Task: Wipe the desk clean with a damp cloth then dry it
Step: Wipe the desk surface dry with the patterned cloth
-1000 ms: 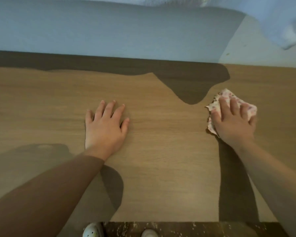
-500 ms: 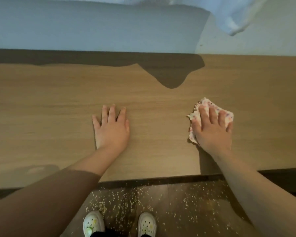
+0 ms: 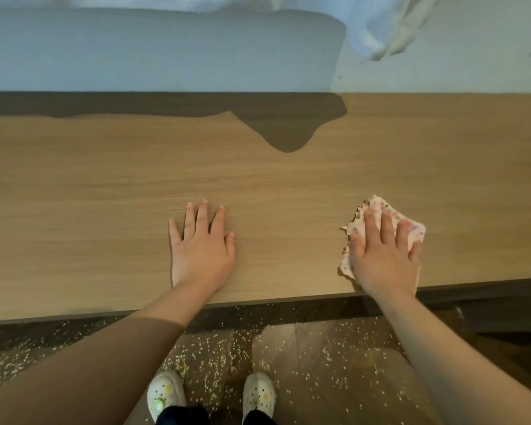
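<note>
Prob. damp-wipe step: right hand (image 3: 383, 256), grip spread flat, presses patterned cloth (image 3: 416, 233) on worktop (image 3: 105, 194) at 4 o'clock, left hand (image 3: 201, 250) splayed flat; next needs even sweeps.

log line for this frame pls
phase: wipe | right hand: flat on cloth | left hand: flat on desk

Single head cam, wide-angle, stands right over the desk's (image 3: 105, 194) near edge, aimed fwd & steeply down, close in, taking in wall (image 3: 166, 50) beyond the desk's far edge, floor (image 3: 319, 348) & shoes (image 3: 166, 394) below its near edge.
</note>
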Motion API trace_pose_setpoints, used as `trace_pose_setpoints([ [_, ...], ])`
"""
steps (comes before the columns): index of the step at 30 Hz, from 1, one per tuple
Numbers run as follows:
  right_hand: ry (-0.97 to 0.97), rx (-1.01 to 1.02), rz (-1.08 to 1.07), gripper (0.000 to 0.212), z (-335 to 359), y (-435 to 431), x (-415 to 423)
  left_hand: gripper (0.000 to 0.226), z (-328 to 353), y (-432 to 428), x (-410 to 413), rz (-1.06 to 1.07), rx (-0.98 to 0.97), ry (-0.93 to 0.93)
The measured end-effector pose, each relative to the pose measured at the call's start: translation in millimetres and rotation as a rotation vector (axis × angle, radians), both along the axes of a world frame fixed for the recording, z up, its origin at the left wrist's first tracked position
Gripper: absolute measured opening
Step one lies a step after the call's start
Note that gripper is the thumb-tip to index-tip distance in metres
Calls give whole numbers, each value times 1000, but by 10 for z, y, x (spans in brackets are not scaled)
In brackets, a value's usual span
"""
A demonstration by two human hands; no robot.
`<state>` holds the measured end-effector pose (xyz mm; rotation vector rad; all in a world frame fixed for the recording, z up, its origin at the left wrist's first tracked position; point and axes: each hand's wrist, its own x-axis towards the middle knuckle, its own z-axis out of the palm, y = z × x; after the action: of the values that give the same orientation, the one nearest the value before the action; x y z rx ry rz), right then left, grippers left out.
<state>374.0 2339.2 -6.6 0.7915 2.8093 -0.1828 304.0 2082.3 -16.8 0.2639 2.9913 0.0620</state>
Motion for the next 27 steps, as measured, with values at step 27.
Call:
trace_pose_setpoints([
  [27, 96, -72, 1138, 51, -95, -1734, -1084, 69, -61, -873, -542, 33, 392, 78],
])
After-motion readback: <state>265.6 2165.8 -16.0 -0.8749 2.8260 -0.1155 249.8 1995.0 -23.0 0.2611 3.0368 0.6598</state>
